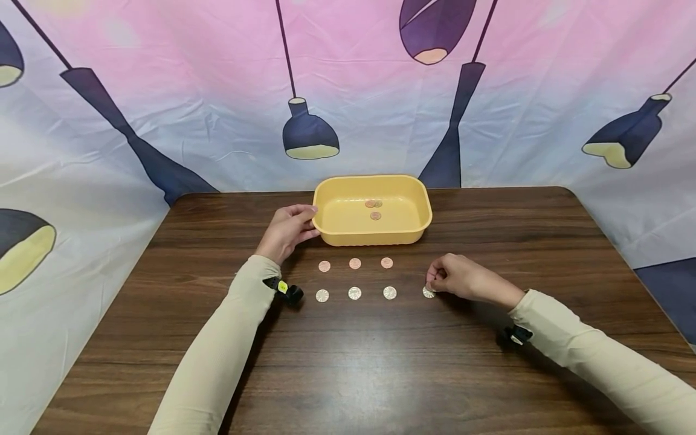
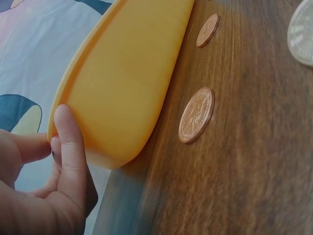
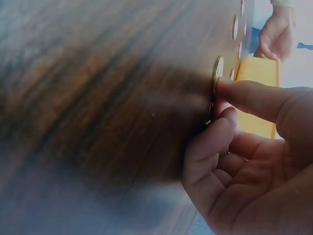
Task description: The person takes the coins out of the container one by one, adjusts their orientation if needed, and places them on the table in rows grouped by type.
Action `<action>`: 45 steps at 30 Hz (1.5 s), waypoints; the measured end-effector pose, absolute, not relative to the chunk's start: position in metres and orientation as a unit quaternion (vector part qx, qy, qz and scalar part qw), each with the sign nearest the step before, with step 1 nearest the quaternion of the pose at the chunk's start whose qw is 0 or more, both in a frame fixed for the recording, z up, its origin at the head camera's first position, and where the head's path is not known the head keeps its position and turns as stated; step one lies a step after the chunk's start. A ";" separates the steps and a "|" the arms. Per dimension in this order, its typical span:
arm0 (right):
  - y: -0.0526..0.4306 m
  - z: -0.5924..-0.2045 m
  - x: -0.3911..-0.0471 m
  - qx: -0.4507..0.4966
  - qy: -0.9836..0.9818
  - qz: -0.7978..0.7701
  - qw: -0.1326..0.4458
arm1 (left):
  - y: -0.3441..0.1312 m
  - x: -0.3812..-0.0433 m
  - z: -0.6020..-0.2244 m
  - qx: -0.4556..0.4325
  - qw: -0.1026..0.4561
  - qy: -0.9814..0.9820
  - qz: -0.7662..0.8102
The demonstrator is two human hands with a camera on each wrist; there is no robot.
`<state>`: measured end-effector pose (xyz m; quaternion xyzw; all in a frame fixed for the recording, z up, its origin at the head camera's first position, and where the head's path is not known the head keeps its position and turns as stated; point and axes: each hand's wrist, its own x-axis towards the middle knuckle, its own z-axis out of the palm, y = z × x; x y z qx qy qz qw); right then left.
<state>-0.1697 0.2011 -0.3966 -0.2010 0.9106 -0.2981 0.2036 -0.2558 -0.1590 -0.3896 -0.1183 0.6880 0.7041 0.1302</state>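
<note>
My left hand (image 1: 288, 232) pinches the left rim of a yellow plastic tray (image 1: 375, 239), thumb and fingers either side of the edge in the left wrist view. My right hand (image 1: 462, 276) has its fingers curled over a silver coin (image 1: 428, 293) on the table, thumb and fingertips at it; they partly cover it. Leftward in the same row lie silver coins (image 1: 389, 293), spaced apart. Nearer the tray is a row of three copper coins (image 1: 355, 263), one copper coin (image 2: 196, 115) showing large in the left wrist view. Inside the tray are a few coins (image 1: 376, 215), two overlapping.
Everything stands on a dark wood-grain table (image 1: 348, 374). A cloth backdrop (image 1: 228, 133) printed with lamps hangs behind its far edge, close to the tray. Each wrist wears a small black camera on a strap.
</note>
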 end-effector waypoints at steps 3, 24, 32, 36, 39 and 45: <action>0.202 -0.396 -0.172 -0.199 0.908 -0.302 0.211 | -0.159 -0.256 -0.389 -0.119 0.129 0.684 0.708; 0.187 -0.333 -0.226 -0.157 0.891 -0.392 0.169 | -0.161 -0.255 -0.389 -0.120 0.129 0.693 0.699; 0.161 -0.339 -0.258 -0.124 0.890 -0.406 0.166 | -0.161 -0.254 -0.390 -0.127 0.134 0.686 0.703; 0.149 -0.347 -0.272 -0.100 0.878 -0.430 0.184 | -0.161 -0.256 -0.391 -0.129 0.139 0.676 0.711; 0.141 -0.352 -0.281 -0.079 0.873 -0.442 0.193 | -0.160 -0.258 -0.391 -0.128 0.141 0.673 0.715; 0.126 -0.362 -0.295 -0.055 0.870 -0.446 0.203 | -0.159 -0.257 -0.391 -0.131 0.139 0.671 0.717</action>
